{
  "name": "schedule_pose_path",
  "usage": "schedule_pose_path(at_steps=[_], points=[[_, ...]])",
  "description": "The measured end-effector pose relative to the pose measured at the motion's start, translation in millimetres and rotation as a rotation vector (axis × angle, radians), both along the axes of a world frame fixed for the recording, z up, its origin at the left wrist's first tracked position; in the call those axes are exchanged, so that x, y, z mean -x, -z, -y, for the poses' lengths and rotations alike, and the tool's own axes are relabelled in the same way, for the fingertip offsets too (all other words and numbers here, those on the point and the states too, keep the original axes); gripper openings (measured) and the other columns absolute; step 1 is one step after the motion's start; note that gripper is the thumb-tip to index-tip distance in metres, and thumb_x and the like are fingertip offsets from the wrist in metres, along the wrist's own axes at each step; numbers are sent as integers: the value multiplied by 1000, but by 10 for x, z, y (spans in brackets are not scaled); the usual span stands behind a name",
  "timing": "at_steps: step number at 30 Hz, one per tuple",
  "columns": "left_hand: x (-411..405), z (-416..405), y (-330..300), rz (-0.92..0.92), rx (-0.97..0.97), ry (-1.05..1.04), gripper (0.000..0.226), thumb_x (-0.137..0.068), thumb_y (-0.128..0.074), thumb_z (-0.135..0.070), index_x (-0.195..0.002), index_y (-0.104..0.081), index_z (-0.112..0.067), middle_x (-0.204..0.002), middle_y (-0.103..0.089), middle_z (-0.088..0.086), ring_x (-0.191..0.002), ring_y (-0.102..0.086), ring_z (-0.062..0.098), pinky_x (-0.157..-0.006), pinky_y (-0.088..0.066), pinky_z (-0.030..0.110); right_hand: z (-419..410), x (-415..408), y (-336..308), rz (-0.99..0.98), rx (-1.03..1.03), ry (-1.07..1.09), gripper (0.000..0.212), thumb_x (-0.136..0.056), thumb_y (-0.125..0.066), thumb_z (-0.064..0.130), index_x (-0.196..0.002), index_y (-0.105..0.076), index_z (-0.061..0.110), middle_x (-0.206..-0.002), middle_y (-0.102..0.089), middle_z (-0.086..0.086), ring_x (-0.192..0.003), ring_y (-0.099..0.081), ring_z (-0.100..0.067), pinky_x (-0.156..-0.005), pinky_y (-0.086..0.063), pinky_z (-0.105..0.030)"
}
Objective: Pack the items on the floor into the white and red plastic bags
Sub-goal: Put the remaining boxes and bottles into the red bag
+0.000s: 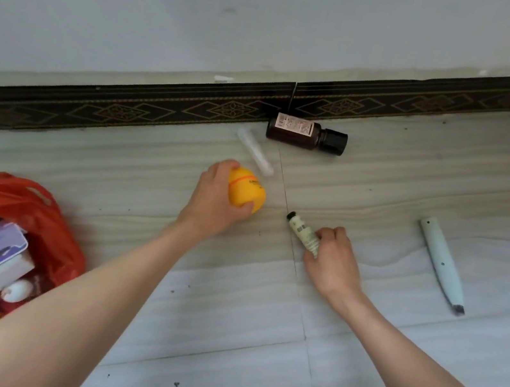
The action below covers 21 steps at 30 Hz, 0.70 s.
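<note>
Two hands grip one item each, left (211, 201) a yellow container (247, 192), right (334, 257) a small tube (303, 231).

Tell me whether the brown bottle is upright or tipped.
Tipped. The brown bottle lies on its side by the skirting, black cap pointing right.

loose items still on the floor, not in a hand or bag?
3: brown bottle by the skirting, clear tube beside it, pale blue pen-like tool at right. More may lie out of frame.
</note>
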<state>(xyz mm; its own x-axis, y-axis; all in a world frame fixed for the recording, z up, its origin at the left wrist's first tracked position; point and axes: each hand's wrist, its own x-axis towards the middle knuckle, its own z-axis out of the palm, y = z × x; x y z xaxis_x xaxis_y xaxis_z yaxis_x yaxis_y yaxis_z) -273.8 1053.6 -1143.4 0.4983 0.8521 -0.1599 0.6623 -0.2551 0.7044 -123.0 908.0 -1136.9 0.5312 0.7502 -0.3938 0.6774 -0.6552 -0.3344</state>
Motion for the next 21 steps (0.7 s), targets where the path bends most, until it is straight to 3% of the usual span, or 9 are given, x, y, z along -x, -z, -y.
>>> schedule_pose_path(at_steps=[7, 12, 17, 21], points=[[604, 173, -524, -64, -18, 91, 75, -66, -75, -30, -130, -39, -15, -130, -43, 10, -121, -38, 25, -95, -28, 23, -22, 601, -358, -225, -149, 20, 32, -86, -53, 11, -117, -50, 4, -121, -49, -15, -110, -50, -33, -89, -39, -34], [1266, 65, -1124, -141, -75, 68, 80, -55, -59, -47, -128, -44, -17, -123, -48, 12, -115, -45, 26, -91, -30, 22, -125, 1238, -678, -313, -222, -146, 34, -87, -57, 18, -119, -53, 7, -119, -55, -10, -111, -51, -26, -74, -27, -19], [2022, 115, -1434, -196, -98, -66, 68, -66, -68, -38, -128, -46, -20, -121, -52, 11, -111, -48, 25, -82, -28, 14, -408, 1931, -928, -467, -291, -155, 30, -85, -60, 18, -114, -57, 10, -111, -62, -8, -105, -56, -23, -83, -38, -25], [2777, 118, -1369, -315, -132, -215, 80, -55, -50, -59, -127, -45, -27, -121, -50, 9, -113, -46, 27, -96, -36, 35, -692, 2531, -918, -520, -282, -248, 30, -83, -60, 19, -112, -57, 10, -110, -63, -9, -104, -58, -25, -88, -44, -31]])
